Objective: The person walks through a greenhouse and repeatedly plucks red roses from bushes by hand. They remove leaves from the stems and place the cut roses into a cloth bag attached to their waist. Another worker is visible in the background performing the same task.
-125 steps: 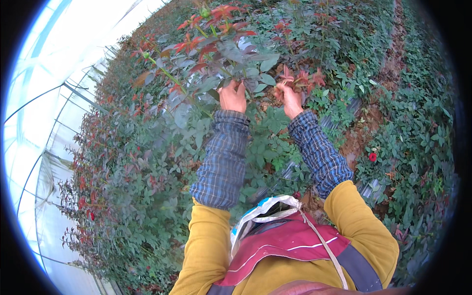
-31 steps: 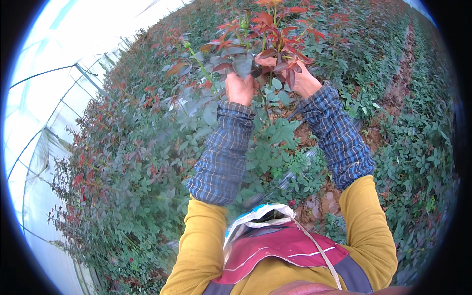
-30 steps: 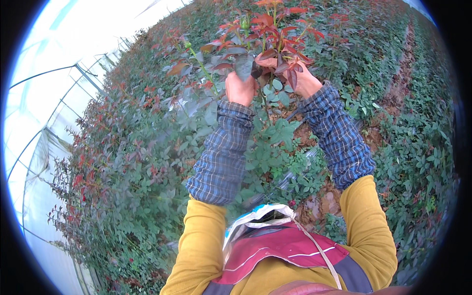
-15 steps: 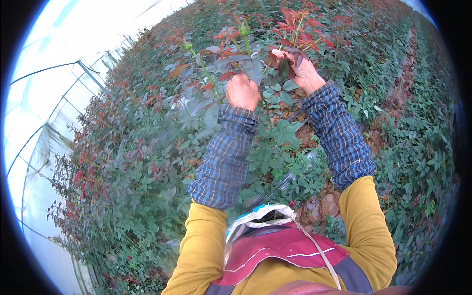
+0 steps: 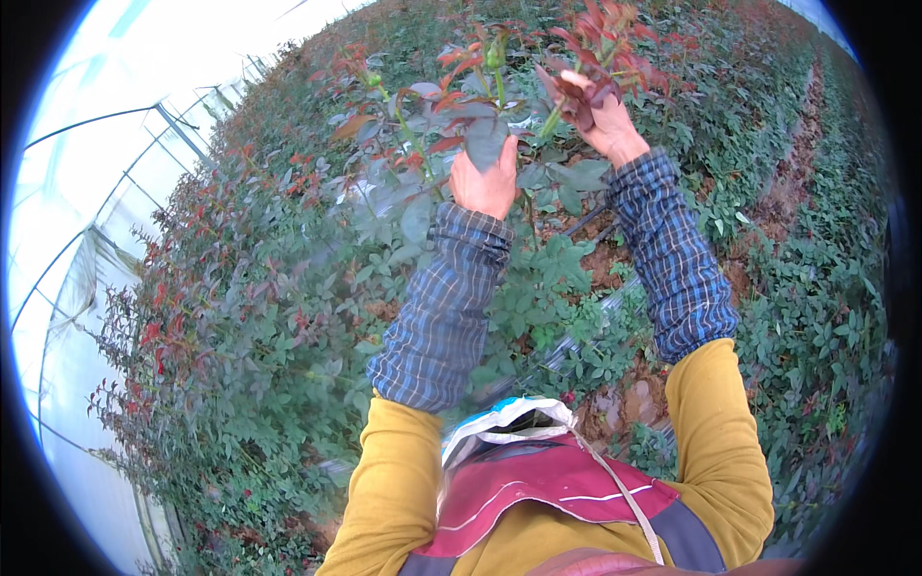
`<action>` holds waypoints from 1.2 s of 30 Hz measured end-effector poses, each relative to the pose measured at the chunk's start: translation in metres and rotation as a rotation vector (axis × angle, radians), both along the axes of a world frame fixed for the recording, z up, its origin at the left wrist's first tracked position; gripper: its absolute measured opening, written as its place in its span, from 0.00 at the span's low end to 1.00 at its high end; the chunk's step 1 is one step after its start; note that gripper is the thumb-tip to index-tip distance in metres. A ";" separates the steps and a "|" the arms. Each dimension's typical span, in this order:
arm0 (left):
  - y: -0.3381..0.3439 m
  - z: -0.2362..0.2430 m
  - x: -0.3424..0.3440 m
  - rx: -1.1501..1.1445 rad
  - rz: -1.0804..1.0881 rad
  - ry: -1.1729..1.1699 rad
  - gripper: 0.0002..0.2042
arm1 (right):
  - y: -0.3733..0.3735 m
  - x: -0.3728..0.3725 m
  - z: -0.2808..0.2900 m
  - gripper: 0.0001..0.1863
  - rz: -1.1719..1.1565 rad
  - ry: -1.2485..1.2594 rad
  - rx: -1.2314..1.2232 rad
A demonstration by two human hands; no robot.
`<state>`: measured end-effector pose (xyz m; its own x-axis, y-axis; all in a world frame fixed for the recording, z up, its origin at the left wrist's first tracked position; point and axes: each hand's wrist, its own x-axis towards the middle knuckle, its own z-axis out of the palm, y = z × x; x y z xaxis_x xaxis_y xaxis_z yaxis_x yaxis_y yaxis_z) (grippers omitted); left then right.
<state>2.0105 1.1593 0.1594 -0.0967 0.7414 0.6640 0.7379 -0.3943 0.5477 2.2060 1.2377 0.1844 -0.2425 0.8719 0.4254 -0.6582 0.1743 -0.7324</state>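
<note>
My right hand is closed around a rose shoot with dark red leaves. Its thick green stem slants down to the left of my fingers, and I cannot tell whether it still joins the plant. My left hand is among the rose stems to the left, thumb stretched upward. A broad grey-green leaf covers most of its fingers, so their grip is hidden. Just above it stands a green rosebud on an upright stem. A second bud rises farther left on another stem.
Dense rose bushes fill the left and far side. A strip of bare soil runs between rows at the right. At my waist a white pouch gapes over a maroon apron. Plastic greenhouse sheeting with frame bars stands at the left.
My right hand has moved up and to the right with the red-leaved shoot. My left thumb has lifted from the closed fist, and that hand has shifted slightly right.
</note>
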 end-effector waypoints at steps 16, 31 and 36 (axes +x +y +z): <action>-0.012 0.005 -0.003 0.006 0.028 0.065 0.19 | -0.001 -0.016 0.021 0.17 0.389 -0.075 0.195; -0.019 0.025 -0.018 -0.191 0.105 0.163 0.19 | 0.008 0.015 -0.072 0.12 0.282 0.346 -0.121; -0.091 0.002 -0.013 0.208 -0.230 -0.046 0.15 | -0.050 0.067 -0.142 0.10 0.151 0.344 -0.121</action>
<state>1.9976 1.0681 0.1614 0.0244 0.5958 0.8028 0.5927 -0.6553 0.4683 2.2726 1.1880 0.0427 -0.2330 0.8862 0.4003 -0.8807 -0.0177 -0.4734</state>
